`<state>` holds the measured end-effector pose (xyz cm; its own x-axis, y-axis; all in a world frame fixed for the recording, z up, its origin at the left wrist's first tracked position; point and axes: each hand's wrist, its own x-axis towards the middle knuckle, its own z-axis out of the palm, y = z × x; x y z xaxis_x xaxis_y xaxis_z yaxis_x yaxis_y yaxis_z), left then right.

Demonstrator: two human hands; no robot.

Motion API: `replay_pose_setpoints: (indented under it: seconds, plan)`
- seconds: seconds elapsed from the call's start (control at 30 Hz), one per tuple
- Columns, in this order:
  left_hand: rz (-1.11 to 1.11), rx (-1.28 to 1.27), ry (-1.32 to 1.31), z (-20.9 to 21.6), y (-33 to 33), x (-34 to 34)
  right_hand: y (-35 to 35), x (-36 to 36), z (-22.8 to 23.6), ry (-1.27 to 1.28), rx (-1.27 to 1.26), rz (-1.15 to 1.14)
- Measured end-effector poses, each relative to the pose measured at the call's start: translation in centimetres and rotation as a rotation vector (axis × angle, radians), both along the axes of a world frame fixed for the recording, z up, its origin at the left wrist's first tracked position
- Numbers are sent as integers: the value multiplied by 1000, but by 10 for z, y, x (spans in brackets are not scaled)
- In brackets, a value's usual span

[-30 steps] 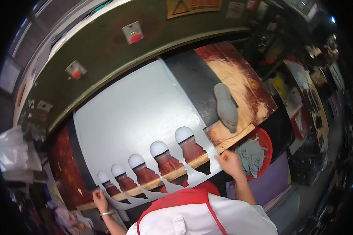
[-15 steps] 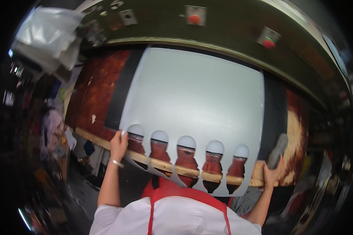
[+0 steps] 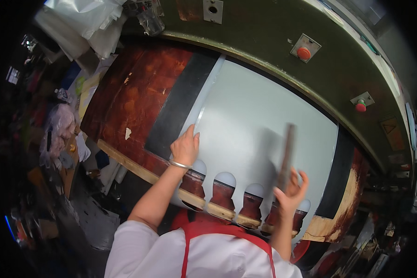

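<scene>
Left hand [image 3: 185,147] now up flat on the white sheet [image 3: 259,120]; right hand [image 3: 289,193] newly raising a blurred bar [image 3: 286,155].

Pale grey sheet [image 3: 259,116], rust-red table [image 3: 139,88]

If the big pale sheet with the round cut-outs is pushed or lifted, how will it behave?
The pale sheet probably bends easily: it looks thin and lies flat on the worktable. It likely slides, its surface looking smooth under the left hand. The narrow tabs between cut-outs may flop.

Triangular warning label [image 3: 392,132], orange-yellow on a rectangular plate: far right, on the olive-green machine housing [image 3: 264,41]. Clear plastic bags [image 3: 85,21], crumpled: far left, above the bench. No screens in view.
</scene>
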<state>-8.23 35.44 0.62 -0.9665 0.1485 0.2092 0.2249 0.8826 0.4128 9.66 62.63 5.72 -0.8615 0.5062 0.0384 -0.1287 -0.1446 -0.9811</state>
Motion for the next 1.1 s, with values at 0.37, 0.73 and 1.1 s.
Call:
replay_pose_setpoints:
  seconds: [0.37, 0.73, 1.1]
  plan:
    - [5, 178, -58, -4, -4, -13, -161, -148, -20, -221, 1015, 39]
    - [-152, 304, -85, 5, -8, -69, -45, -138, -19, -284, 678, -195]
    - [-193, 136, -12, 15, 10, -94, 240, -170, 52, -330, 1035, -945]
